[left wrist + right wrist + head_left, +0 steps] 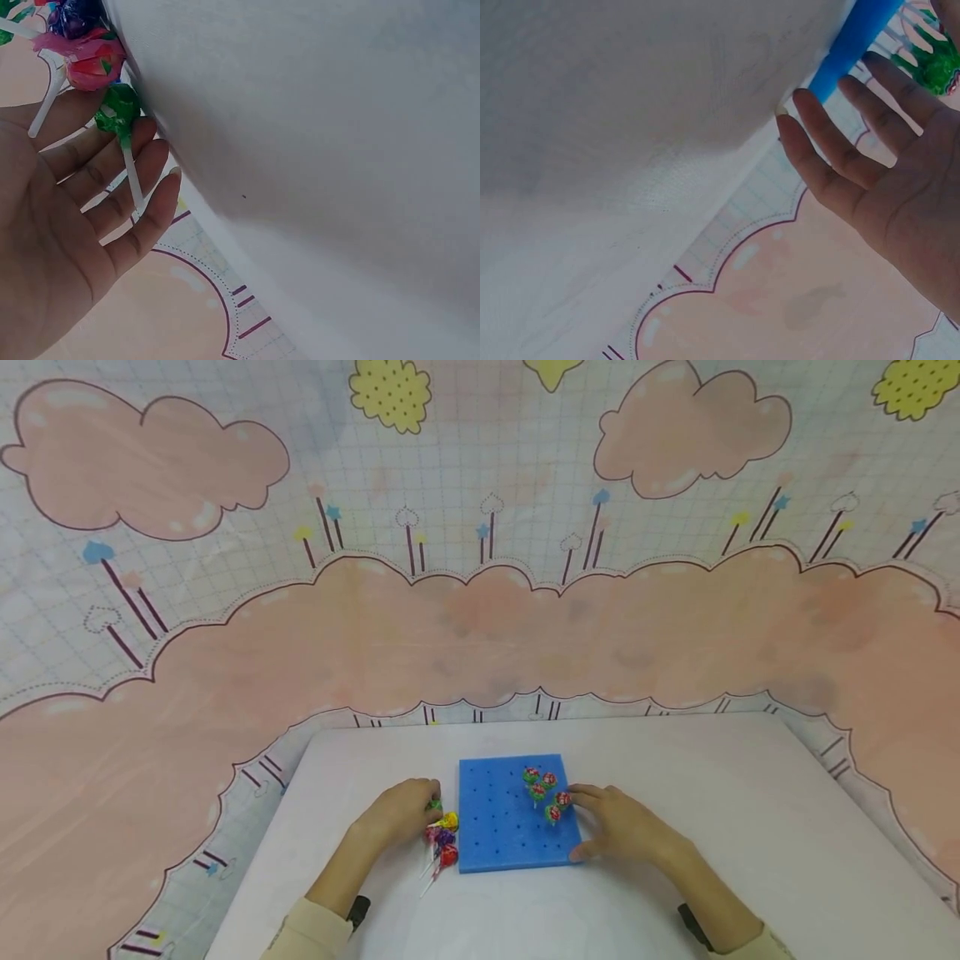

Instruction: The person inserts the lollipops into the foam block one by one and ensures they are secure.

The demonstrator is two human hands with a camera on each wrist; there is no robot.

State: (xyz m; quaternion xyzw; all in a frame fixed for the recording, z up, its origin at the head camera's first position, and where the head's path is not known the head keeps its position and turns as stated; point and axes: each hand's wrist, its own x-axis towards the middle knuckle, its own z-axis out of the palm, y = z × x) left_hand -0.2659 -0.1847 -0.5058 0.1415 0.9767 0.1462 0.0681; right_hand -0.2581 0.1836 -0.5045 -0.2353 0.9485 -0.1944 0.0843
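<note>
Leftward of the blue board [501,810], the green lollipop [118,110] lies at my loosely spread left grip [397,812] (no visible pinch); my splayed right grip [618,822] touches the board.

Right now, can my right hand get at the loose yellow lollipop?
Probably not without shifting: your right hand is at the right edge of the blue board, while the yellow lollipop lies beside the left edge, leaving the board and its upright lollipops between.
</note>
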